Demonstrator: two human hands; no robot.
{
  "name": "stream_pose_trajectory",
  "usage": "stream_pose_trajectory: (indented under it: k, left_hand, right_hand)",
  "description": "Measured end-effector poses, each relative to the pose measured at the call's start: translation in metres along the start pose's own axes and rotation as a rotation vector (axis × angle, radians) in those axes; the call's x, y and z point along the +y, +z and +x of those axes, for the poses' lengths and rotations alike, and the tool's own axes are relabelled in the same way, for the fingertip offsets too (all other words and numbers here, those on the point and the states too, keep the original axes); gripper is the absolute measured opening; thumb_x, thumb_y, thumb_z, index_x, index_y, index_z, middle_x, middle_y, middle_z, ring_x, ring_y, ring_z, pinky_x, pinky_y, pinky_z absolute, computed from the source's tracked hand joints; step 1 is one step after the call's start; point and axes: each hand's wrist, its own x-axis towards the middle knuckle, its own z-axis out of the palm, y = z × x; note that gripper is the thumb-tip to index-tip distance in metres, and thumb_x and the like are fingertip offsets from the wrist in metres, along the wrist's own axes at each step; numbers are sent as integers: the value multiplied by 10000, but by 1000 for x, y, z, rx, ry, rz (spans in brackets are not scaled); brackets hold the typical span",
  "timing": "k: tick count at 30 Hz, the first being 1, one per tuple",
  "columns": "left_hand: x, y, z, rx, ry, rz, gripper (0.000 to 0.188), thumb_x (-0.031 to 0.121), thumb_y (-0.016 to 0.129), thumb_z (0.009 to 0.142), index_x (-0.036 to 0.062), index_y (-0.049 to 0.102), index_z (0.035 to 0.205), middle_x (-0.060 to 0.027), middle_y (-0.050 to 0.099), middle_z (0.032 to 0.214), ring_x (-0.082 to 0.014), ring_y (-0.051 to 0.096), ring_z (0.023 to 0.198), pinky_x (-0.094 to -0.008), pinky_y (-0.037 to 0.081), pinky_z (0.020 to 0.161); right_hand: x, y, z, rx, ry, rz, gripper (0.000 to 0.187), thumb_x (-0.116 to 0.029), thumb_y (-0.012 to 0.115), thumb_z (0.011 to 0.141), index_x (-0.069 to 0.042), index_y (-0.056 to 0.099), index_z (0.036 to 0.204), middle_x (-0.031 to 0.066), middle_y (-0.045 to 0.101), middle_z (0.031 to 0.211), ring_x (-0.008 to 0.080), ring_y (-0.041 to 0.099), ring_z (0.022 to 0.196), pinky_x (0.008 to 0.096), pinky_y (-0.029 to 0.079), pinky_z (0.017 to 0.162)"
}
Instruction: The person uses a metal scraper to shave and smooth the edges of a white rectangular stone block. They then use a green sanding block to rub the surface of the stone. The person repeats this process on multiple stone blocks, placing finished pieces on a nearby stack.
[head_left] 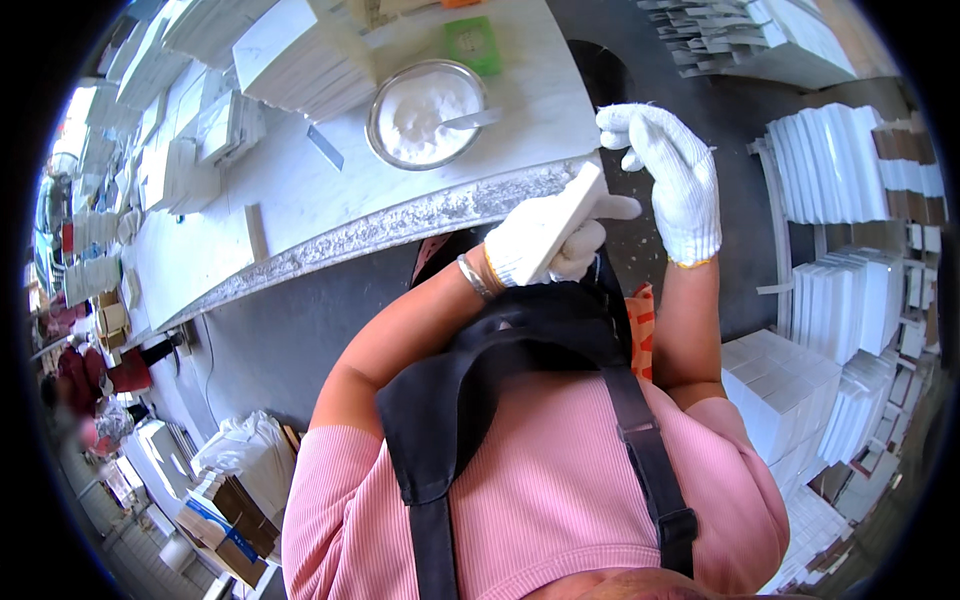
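Observation:
My left hand (545,240), in a white knit glove, grips a narrow white slab (572,215) seen mostly edge-on and tilted, just off the table's front edge. To the right of it my gloved right hand (672,175) is raised, its fingers loosely bent and apart, with nothing visible in them. On the table (230,270) stands a metal bowl (373,130) of white paste or powder. A flat spatula (472,120) rests in the bowl, its end over the rim. A thin grey metal strip (325,147) lies left of the bowl.
Behind the bowl are a stack of white slabs (305,65) and a green box (472,45). A short pale strip (256,232) lies near the table's front edge. Racks of white slabs (825,165) and white boxes (780,380) stand to my right. A bagged bundle (250,455) sits lower left.

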Motion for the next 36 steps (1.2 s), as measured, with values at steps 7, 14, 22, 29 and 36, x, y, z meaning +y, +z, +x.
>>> stream_pose_trajectory:
  k: [7,14,22,29,36]
  left_hand:
    - [-14,-8,-4,27,-82,-417,611,624,378,1009,87,539,1252,-122,484,775,-190,434,564,-283,363,501]
    - [-12,-16,-7,170,77,424,557,594,372,1026,96,572,1176,-67,479,747,-154,418,546,-298,357,499]
    - [-20,-38,-3,167,-196,-283,481,518,407,1041,74,580,976,-28,495,724,-152,459,551,-276,381,510]
    - [9,40,-42,240,274,153,428,403,494,1041,27,589,1222,-35,532,683,-118,509,543,-260,395,453]
    - [35,95,-189,1119,1065,825,254,230,573,1026,31,622,1174,-35,640,958,-113,624,894,-283,533,785]
  right_hand:
    - [5,18,-8,-301,161,-106,436,-187,724,912,-54,641,1319,104,682,1248,193,647,1144,330,510,971]
    - [2,19,-8,-242,72,-211,394,-146,675,930,-34,644,1307,127,699,1238,212,677,1098,329,527,942]
    - [-4,24,-4,-277,-130,-372,335,-97,612,947,-3,653,1266,151,710,1193,223,688,1058,325,529,910]
    - [11,20,-4,-73,166,-212,409,-159,594,964,1,619,1339,50,701,1090,69,605,848,203,427,700]
    - [48,17,-7,-149,291,-118,431,-192,605,980,20,594,1354,68,709,1033,95,633,864,218,454,729]
